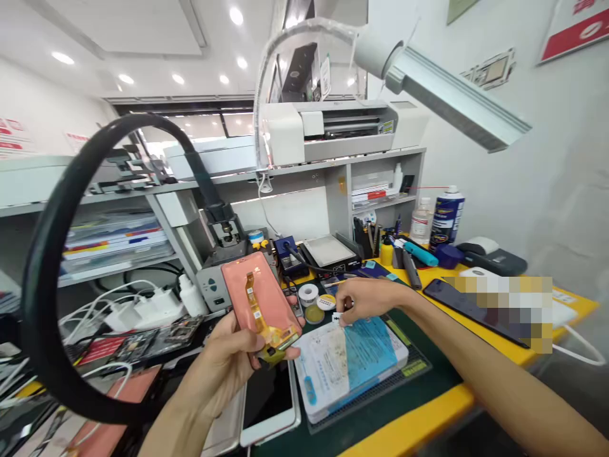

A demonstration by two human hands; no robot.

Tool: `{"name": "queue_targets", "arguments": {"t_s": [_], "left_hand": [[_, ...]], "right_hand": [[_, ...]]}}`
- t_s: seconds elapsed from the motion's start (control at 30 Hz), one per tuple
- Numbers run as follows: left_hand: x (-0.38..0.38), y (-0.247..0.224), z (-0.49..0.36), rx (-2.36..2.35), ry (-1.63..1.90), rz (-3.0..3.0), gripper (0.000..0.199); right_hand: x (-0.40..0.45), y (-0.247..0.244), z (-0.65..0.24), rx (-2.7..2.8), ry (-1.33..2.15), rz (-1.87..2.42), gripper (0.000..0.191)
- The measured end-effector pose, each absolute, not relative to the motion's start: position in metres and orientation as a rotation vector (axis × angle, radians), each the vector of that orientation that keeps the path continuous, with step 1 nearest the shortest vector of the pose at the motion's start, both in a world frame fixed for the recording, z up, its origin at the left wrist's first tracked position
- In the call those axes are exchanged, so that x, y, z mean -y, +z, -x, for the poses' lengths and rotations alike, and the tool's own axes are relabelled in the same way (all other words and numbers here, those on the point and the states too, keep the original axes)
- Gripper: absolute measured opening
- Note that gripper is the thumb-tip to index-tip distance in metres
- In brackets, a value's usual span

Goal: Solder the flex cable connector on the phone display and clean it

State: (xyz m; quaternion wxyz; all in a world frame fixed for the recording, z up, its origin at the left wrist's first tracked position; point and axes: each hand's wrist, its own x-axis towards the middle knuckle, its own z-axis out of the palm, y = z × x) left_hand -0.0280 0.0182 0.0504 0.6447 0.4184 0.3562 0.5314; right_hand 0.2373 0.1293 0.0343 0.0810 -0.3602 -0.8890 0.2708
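Observation:
My left hand [223, 362] is closed around a phone screen [266, 285], tilted up with its pinkish-orange back toward me. A gold flex cable [253, 298] runs down that back to a connector area near my thumb. Between the fingertips of my right hand [364, 299] is a small razor blade [337, 317], just above the far edge of a white and blue box [352, 362]. The box lies on a dark green mat. Beyond the box stand a white roll [308, 294] and a small round tin [314, 314].
A white tablet [271, 400] lies left of the box. At right are a dark phone [476, 311] and a spray can [447, 219]. A black hose [42, 266] arches over the left side, and a lamp [451, 95] hangs above. Cables and chargers [147, 311] crowd the left.

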Motion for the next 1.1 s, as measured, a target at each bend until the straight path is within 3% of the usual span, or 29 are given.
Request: {"name": "queue_targets", "arguments": {"t_s": [0.13,0.27,0.37,0.57,0.83,1.1], "left_hand": [[-0.017,0.048,0.033,-0.689,1.097,-0.979,0.056],[-0.018,0.044,0.035,-0.586,0.989,-0.974,0.054],[-0.019,0.041,0.033,-0.571,0.979,-0.963,0.057],[-0.018,0.037,0.03,-0.564,0.966,-0.95,0.058],[-0.015,0.037,0.032,-0.576,0.927,-0.98,0.06],[-0.012,0.039,0.029,-0.656,0.963,-0.985,0.058]], "right_hand": [[-0.114,0.041,-0.227,2.477,0.809,0.965,0.029],[-0.085,0.048,-0.215,2.079,0.842,0.785,0.022],[-0.061,0.048,-0.207,2.012,0.429,0.621,0.012],[-0.038,0.018,-0.194,2.161,-0.315,0.367,0.031],[-0.029,0.015,-0.187,2.146,-0.371,0.256,0.021],[-0.029,0.008,-0.186,2.213,-0.368,0.253,0.025]]}}
